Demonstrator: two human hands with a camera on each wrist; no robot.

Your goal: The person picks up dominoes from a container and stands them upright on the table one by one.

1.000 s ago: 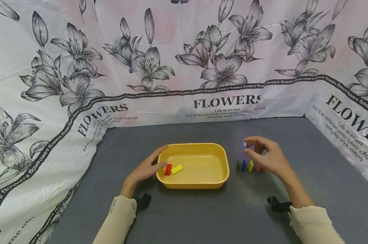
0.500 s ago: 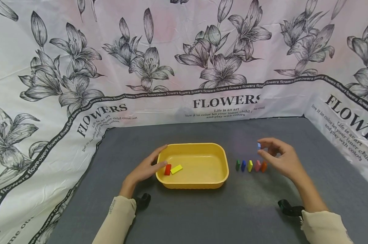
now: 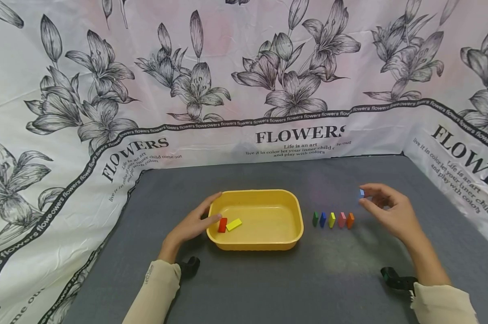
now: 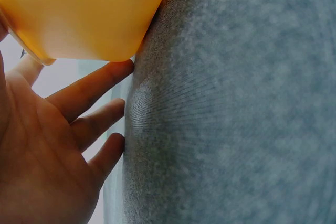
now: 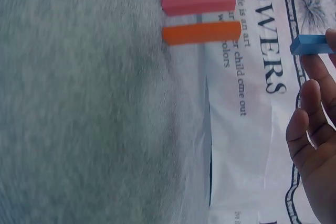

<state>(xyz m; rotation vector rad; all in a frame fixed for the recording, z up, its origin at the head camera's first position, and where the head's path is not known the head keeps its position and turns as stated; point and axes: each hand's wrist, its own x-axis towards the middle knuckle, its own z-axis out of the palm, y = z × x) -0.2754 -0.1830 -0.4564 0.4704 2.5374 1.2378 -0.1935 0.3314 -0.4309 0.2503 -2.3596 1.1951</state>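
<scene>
My right hand (image 3: 389,211) pinches a light-blue block (image 3: 362,193) between thumb and fingertips, raised above the table on the right. In the right wrist view the block (image 5: 311,44) juts out from the fingertips. A row of upright blocks stands left of this hand: green (image 3: 315,219), dark blue (image 3: 323,219), yellow (image 3: 332,220), pink (image 3: 342,220) and orange (image 3: 351,220). My left hand (image 3: 192,223) rests with spread fingers against the left side of a yellow tray (image 3: 253,247), thumb at its rim. Inside lie a red block (image 3: 222,225) and a yellow block (image 3: 234,225).
A dark grey cloth covers the table (image 3: 268,288). White floral fabric (image 3: 211,144) hangs behind and along both sides. Between the tray and the row of blocks lies a narrow gap.
The right hand has moved right with the light-blue block, from above the row to past its orange end, uncovering the pink and orange blocks. The left hand and tray stay put.
</scene>
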